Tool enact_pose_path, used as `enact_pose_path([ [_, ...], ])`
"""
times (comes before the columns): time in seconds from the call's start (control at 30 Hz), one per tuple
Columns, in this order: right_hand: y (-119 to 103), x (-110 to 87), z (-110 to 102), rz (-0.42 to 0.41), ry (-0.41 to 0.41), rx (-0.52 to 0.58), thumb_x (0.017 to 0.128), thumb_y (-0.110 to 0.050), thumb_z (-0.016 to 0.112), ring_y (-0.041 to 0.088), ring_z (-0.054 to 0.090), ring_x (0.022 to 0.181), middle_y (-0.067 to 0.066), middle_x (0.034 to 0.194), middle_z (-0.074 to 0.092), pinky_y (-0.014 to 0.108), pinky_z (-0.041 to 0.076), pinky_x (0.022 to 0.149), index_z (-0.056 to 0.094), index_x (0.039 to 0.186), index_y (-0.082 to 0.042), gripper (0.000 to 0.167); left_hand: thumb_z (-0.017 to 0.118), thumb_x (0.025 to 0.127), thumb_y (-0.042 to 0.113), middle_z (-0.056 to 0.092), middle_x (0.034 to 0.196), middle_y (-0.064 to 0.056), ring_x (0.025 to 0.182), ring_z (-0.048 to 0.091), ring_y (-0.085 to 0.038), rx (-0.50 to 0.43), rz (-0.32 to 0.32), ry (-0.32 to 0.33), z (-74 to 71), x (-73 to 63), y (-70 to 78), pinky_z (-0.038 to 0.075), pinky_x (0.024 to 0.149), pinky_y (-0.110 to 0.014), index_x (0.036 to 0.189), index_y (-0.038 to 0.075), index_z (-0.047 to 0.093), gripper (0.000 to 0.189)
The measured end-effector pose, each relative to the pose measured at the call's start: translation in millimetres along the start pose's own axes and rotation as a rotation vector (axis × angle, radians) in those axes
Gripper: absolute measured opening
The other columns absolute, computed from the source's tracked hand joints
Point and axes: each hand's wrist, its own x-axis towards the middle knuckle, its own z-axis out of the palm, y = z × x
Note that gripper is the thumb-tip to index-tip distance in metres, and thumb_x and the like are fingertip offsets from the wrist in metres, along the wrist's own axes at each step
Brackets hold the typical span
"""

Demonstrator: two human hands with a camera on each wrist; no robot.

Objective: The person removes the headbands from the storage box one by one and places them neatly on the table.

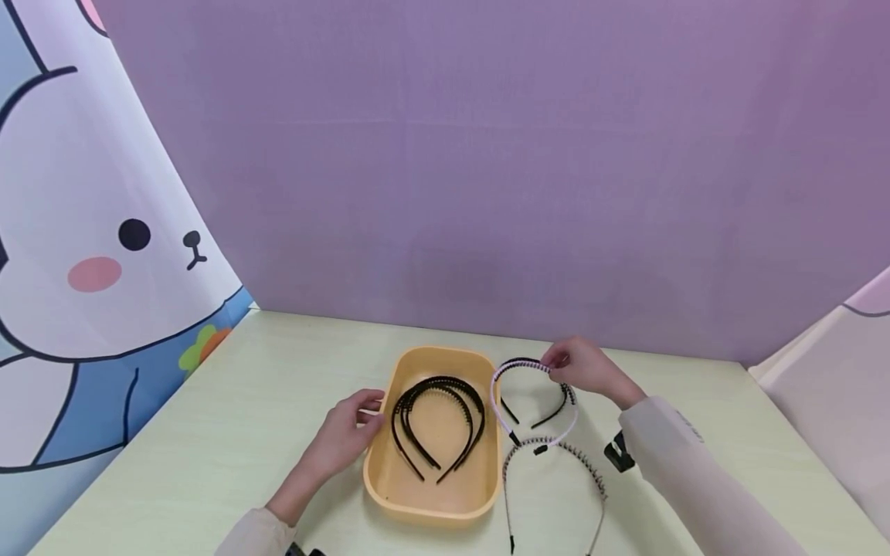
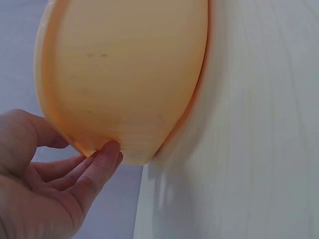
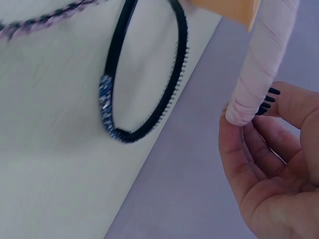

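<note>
Head view: even, diffuse light, moderately bright; soft-edged shadows on the pale tabletop [image 1: 208, 463] near both sleeves [image 1: 695, 471]. Left wrist view: blurred shadow beside the orange tray [image 2: 134, 74]. Right wrist view: greyish, purplish headband [image 3: 50, 18] slightly blurred

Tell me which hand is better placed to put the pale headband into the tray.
Likely the right hand: it pinches the pale headband near the right side of the tray. The left hand is at the left side, holding no headband.
</note>
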Motion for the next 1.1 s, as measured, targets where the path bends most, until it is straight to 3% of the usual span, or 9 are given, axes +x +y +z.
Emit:
enact_pose_path([
  [0.87,53,-34.9,-23,0.060,0.043,-0.069,0.076,0.000,0.066,0.015,0.060,0.073,0.008,0.081,0.066,0.027,0.049,0.061,0.069,0.091,0.004,0.016,0.060,0.088,0.001,0.067,0.102,-0.012,0.087,0.065,-0.019,-0.012,-0.011,0.017,0.8,-2.1,2.0,0.055,0.070,-0.027,0.118,-0.002,0.060,0.031],
  [1.1,71,-39.8,-24,0.117,0.060,-0.100,0.076,-0.002,0.066,0.012,0.060,0.073,0.006,0.081,0.067,0.027,0.049,0.062,0.070,0.091,0.002,0.017,0.059,0.088,0.001,0.067,0.102,-0.013,0.087,0.065,-0.020,-0.020,0.002,0.008,-1.0,-3.6,4.6,0.055,0.070,-0.028,0.118,-0.003,0.060,0.031],
])
